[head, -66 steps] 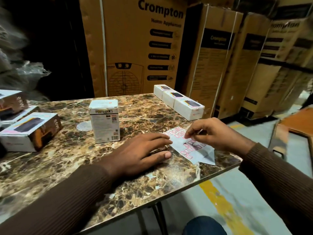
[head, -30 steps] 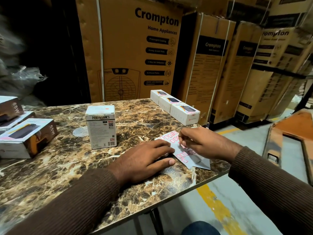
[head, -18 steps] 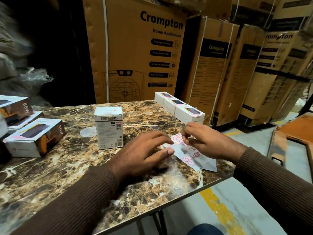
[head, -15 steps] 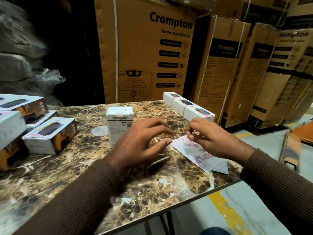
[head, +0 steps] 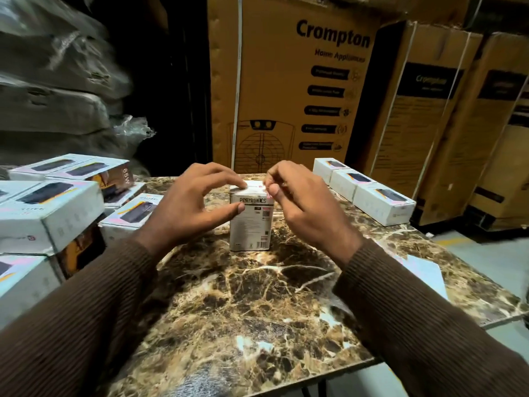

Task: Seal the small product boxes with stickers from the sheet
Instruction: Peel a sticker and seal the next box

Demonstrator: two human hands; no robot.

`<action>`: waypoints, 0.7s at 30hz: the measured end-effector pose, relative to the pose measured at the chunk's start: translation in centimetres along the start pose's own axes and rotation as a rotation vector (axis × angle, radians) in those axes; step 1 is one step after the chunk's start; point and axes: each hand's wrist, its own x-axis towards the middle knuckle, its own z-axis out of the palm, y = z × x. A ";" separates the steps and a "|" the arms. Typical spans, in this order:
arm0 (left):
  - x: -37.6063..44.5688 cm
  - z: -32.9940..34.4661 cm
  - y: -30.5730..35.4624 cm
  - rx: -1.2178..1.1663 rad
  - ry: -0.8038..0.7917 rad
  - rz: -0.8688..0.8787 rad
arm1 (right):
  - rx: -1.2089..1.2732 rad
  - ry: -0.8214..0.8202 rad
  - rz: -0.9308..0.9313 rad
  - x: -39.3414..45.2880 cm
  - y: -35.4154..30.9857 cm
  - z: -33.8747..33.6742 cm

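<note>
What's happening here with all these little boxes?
A person is sealing product boxes. The left hand steadies an upright white Portronics box on the marble table, while the right hand pinches what looks like a small sticker at its top edge. The sticker sheet lies at right.

Dim warehouse light, motion-blurred edges

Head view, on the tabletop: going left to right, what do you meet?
Stacked boxes → left hand → upright Portronics box → right hand → row of three white boxes → sticker sheet.
</note>
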 end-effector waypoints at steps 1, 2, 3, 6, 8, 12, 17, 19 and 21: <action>-0.1 0.3 0.0 -0.009 0.019 0.006 | -0.029 -0.009 -0.007 0.1 -0.2 0.6; -0.2 0.5 -0.1 -0.017 0.040 0.009 | -0.054 -0.011 -0.011 0.2 -0.2 1.0; -0.2 0.8 -0.1 -0.020 0.058 0.006 | -0.072 -0.004 -0.013 0.2 -0.3 1.4; -0.3 1.3 0.1 -0.019 0.094 -0.035 | -0.112 0.055 -0.004 0.3 0.0 2.2; -0.3 1.8 0.5 -0.033 0.122 -0.051 | -0.142 0.099 0.003 0.2 0.1 2.7; -0.4 2.3 1.1 -0.047 0.156 -0.070 | -0.204 0.137 0.006 0.2 -0.2 3.4; -0.3 2.3 1.1 -0.041 0.172 -0.081 | -0.241 0.163 -0.009 0.0 -0.5 3.5; -0.3 2.3 1.1 -0.045 0.174 -0.084 | -0.248 0.172 -0.016 -0.1 -0.6 3.5; -0.3 2.4 1.1 -0.057 0.181 -0.086 | -0.253 0.179 -0.017 -0.1 -0.5 3.6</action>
